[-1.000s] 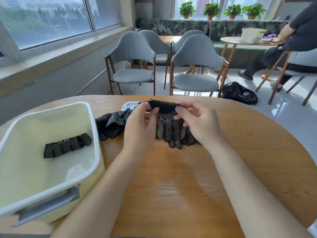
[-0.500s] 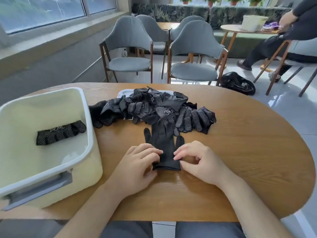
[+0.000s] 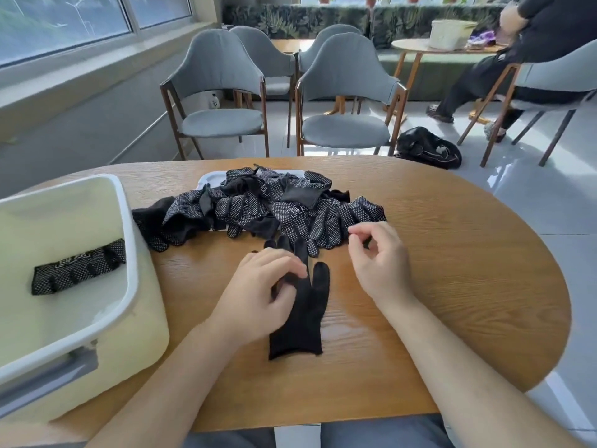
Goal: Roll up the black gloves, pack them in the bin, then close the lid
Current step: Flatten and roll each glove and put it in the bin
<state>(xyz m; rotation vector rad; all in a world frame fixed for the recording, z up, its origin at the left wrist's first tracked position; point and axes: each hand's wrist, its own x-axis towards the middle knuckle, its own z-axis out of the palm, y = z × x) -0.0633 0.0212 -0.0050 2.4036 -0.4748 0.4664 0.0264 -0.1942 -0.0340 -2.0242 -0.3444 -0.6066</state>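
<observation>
One roll (image 3: 77, 268) in bin (image 3: 129, 221), pile (image 3: 274, 205) unrolled, lid (image 3: 210, 182) off — early stage; left hand (image 3: 258, 299) on flat glove (image 3: 303, 321), grip unclear; right hand (image 3: 381, 266) loose, empty.

1 plain black glove (image 3: 302, 318) lies flat on the wooden table (image 3: 452, 286), cuff toward the person, fingers pointing at the pile of dotted black gloves (image 3: 274, 211) (which partly covers a white lid (image 3: 210, 181)). The left hand (image 3: 258, 305) rests on the glove's left side; the right hand (image 3: 378, 266) hovers just right of it, fingers loosely curled. At left, the cream bin (image 3: 127, 227) holds 1 rolled glove (image 3: 77, 270).
</observation>
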